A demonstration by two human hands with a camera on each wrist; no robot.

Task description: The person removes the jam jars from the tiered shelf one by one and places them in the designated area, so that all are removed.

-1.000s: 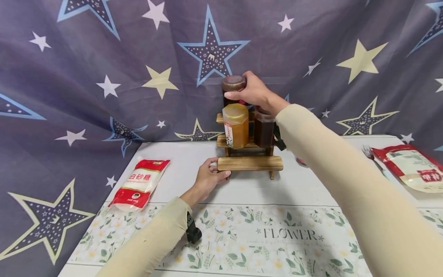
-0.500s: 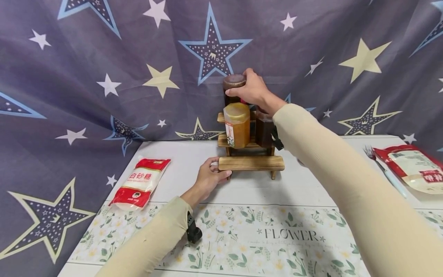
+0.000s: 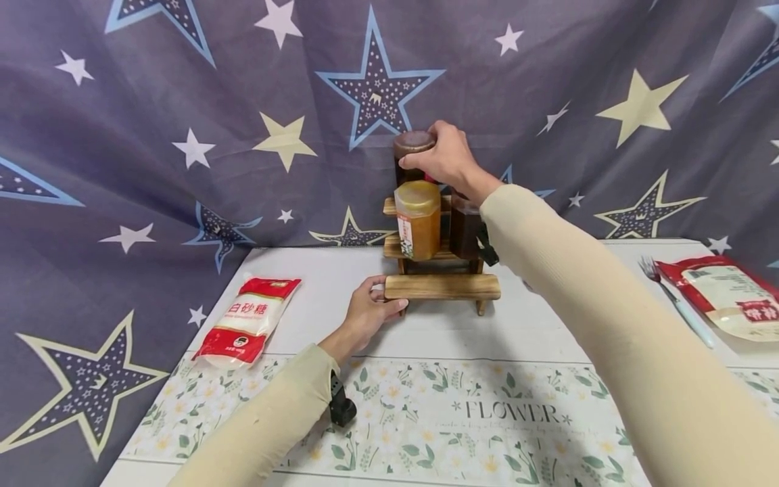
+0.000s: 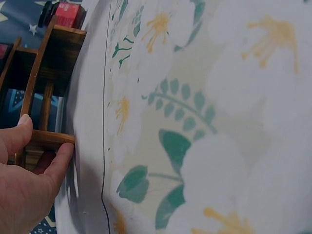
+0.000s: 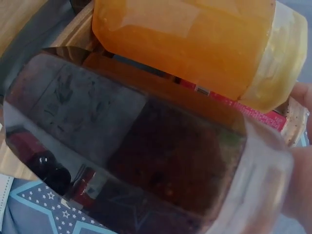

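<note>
A three-step wooden rack stands on the table. My left hand pinches the left end of its lowest step; in the left wrist view the thumb and a finger of the left hand lie on either side of the wood. On the top step, at the left, my right hand grips a dark jar near its lid. Upright on the middle step are a honey-coloured jar with a yellow lid and, to its right, another dark jar, partly behind my wrist. In the right wrist view that dark jar fills the foreground.
At the left lies a red and white sugar bag. A fork and a red and cream packet lie at the right. Behind the rack hangs a star-patterned cloth. A flower-printed cover lies along the table's front.
</note>
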